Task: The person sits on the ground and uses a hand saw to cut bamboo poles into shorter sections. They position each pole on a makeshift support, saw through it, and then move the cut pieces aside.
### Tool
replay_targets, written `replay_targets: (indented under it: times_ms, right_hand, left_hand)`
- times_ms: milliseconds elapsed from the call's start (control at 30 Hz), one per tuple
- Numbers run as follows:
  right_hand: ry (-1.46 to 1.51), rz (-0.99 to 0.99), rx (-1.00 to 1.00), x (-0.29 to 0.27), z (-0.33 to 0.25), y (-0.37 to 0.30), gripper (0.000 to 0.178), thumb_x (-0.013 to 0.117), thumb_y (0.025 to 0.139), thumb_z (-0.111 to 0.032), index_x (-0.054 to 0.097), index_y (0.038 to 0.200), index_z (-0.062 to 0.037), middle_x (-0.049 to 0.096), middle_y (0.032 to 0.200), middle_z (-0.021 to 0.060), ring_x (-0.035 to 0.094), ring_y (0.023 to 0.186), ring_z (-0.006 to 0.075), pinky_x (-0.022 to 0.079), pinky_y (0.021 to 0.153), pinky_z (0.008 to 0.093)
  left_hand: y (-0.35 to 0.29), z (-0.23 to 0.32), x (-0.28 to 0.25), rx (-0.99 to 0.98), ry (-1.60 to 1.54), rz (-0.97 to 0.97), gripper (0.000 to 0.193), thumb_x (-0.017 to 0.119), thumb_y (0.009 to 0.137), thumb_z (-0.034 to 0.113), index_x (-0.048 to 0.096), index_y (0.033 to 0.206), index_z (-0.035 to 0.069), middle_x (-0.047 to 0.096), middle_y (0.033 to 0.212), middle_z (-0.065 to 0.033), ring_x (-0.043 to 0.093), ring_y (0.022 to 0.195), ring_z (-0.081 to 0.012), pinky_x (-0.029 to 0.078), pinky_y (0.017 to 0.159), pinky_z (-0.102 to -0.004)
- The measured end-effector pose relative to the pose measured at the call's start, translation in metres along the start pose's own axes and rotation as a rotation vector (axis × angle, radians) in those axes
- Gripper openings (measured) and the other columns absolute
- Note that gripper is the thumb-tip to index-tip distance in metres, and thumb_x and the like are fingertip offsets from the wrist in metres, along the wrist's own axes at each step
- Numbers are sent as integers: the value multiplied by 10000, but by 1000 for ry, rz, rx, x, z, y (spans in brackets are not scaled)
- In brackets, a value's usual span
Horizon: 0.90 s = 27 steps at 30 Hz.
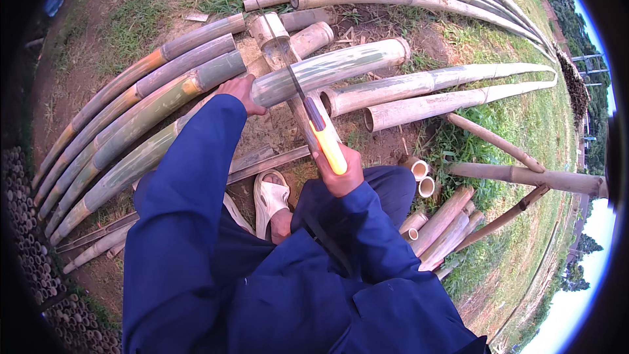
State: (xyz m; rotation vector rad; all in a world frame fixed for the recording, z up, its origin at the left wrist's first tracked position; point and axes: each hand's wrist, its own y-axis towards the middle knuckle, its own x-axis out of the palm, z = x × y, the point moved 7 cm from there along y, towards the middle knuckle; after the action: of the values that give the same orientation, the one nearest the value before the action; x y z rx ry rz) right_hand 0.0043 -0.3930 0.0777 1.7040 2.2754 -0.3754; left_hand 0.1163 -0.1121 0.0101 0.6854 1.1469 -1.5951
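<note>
Your right hand (342, 174) is wrapped tight around the yellow-handled saw (316, 115), and there's the blade, right across the pale green bamboo piece (354, 63)! Your left hand (241, 94) clamps that piece's left end, near the blade, while long bamboo poles (190, 85) fan out to your left.

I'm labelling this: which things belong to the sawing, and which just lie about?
In use: saw; right hand gripping it; bamboo length under the blade; left hand at the bamboo's end.
Apparently lying about: long poles, left; short pieces, lower right.
</note>
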Motion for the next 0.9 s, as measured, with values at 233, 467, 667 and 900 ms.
replay_targets:
  times_ms: [233,467,667,900]
  right_hand:
    - [5,10,-75,16,8,4,122,732,954,-59,699,1025,34,670,800,11,584,726,83,504,667,290]
    - [68,123,-155,20,31,4,145,744,937,-107,718,1017,12,682,759,103,621,689,146,529,684,346]
    - [33,137,-190,20,41,14,143,769,912,-119,700,917,6,682,732,103,627,663,171,524,669,362]
    - [-49,126,-187,16,34,16,181,800,878,-160,715,891,0,713,742,155,708,690,263,551,694,401]
  left_hand:
    - [-8,-7,5,-27,94,81,1060,906,567,514,512,1439,57,669,1265,-195,639,1210,-370,476,1056,-472]
    - [-67,-22,-7,-49,78,344,1123,943,647,485,402,1541,74,530,1411,-170,516,1354,-353,416,1132,-473]
    - [-139,-40,-70,-130,5,431,905,863,794,428,443,1526,99,492,1534,-192,546,1360,-399,452,1145,-476]
    - [-235,-48,-127,-84,-33,546,758,858,837,331,529,1478,95,615,1413,-171,676,1186,-324,533,1033,-438]
